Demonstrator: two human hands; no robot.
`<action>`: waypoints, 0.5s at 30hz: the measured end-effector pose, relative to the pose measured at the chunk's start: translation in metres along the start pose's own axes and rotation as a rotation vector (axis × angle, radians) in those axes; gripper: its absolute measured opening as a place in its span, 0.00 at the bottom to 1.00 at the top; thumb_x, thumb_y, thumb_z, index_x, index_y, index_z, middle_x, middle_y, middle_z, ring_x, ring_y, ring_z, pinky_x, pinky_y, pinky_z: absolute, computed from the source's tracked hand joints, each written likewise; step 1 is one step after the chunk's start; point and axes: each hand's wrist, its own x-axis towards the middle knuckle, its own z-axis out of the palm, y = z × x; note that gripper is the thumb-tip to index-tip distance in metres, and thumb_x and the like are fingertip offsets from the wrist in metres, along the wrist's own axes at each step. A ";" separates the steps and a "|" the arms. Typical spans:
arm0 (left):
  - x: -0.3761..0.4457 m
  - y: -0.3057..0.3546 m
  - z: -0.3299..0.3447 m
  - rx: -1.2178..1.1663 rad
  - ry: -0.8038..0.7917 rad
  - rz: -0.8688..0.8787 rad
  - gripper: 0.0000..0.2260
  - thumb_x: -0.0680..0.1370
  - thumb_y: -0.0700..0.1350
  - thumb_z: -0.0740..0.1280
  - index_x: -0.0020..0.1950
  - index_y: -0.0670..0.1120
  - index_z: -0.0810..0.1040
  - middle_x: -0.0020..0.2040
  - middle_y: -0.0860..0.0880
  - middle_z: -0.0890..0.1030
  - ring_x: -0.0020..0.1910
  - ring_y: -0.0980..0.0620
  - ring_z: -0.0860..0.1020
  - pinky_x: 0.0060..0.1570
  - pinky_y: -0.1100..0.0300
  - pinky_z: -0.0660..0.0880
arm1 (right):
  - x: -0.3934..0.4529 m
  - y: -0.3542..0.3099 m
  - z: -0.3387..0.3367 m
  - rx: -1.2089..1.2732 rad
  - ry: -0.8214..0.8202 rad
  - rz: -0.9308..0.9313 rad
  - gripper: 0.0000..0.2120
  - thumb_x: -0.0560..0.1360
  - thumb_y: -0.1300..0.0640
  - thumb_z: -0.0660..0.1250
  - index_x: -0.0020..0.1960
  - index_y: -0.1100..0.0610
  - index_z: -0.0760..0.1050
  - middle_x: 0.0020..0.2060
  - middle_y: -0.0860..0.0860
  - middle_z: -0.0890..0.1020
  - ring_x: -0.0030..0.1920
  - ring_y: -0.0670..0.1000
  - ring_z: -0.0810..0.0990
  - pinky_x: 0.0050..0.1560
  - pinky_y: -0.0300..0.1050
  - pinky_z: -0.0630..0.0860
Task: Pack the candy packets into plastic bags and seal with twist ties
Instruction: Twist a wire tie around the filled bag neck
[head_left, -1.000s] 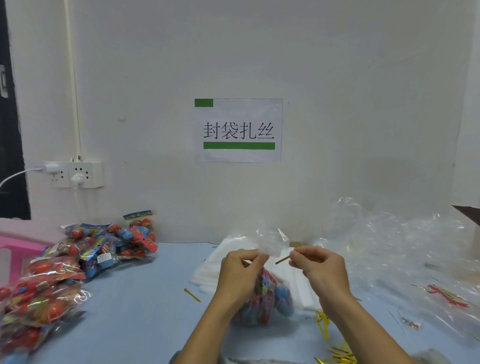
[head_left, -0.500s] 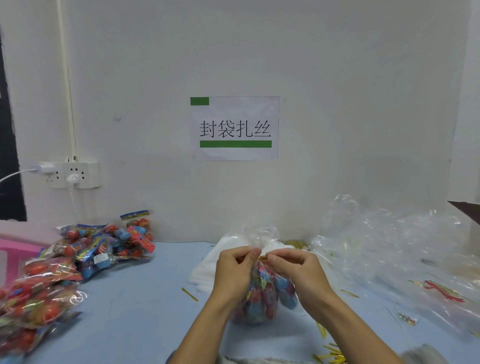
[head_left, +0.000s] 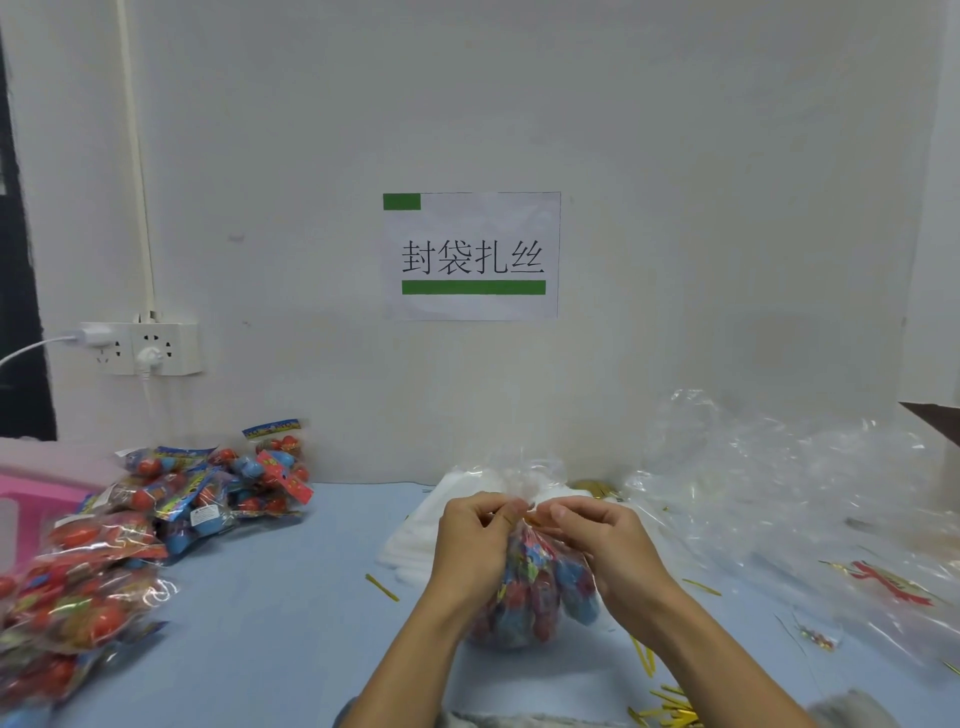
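Observation:
A clear plastic bag (head_left: 530, 587) filled with red and blue candy packets stands on the blue table at centre. Its gathered neck fans out above my fingers. My left hand (head_left: 475, 545) pinches the neck from the left. My right hand (head_left: 602, 540) pinches it from the right, with a bit of gold twist tie (head_left: 532, 517) showing between the fingertips. Most of the tie is hidden by my fingers.
Candy packets (head_left: 208, 493) are heaped at the left, more at the near left (head_left: 72, 603). A white stack of flat bags (head_left: 410, 540) lies behind my hands. Crumpled clear plastic (head_left: 789, 499) fills the right. Loose gold ties (head_left: 665, 712) lie near the front edge; one tie (head_left: 382, 587) lies left.
My right hand brought the gold tie from a gap at the right up against the bag's neck. Both hands now meet at the neck, and the bag sits slightly lower.

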 end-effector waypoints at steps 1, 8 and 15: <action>-0.001 0.000 0.000 0.007 -0.014 0.008 0.10 0.81 0.41 0.68 0.42 0.47 0.86 0.38 0.53 0.86 0.40 0.58 0.83 0.39 0.70 0.76 | 0.000 0.000 0.000 -0.025 0.015 -0.008 0.08 0.78 0.63 0.69 0.45 0.57 0.87 0.45 0.55 0.87 0.50 0.54 0.87 0.49 0.44 0.82; -0.005 0.002 0.003 0.059 -0.060 0.071 0.13 0.80 0.41 0.68 0.38 0.52 0.85 0.36 0.52 0.85 0.38 0.58 0.82 0.38 0.67 0.77 | -0.002 -0.002 -0.001 -0.161 0.036 -0.041 0.06 0.74 0.63 0.74 0.41 0.54 0.87 0.40 0.51 0.87 0.43 0.48 0.86 0.41 0.36 0.80; -0.004 -0.001 0.004 0.053 -0.027 0.049 0.11 0.80 0.43 0.69 0.38 0.46 0.86 0.36 0.47 0.84 0.35 0.54 0.80 0.40 0.58 0.79 | -0.002 -0.005 -0.003 -0.199 0.027 -0.011 0.08 0.77 0.65 0.71 0.42 0.57 0.87 0.39 0.52 0.87 0.42 0.48 0.86 0.41 0.36 0.79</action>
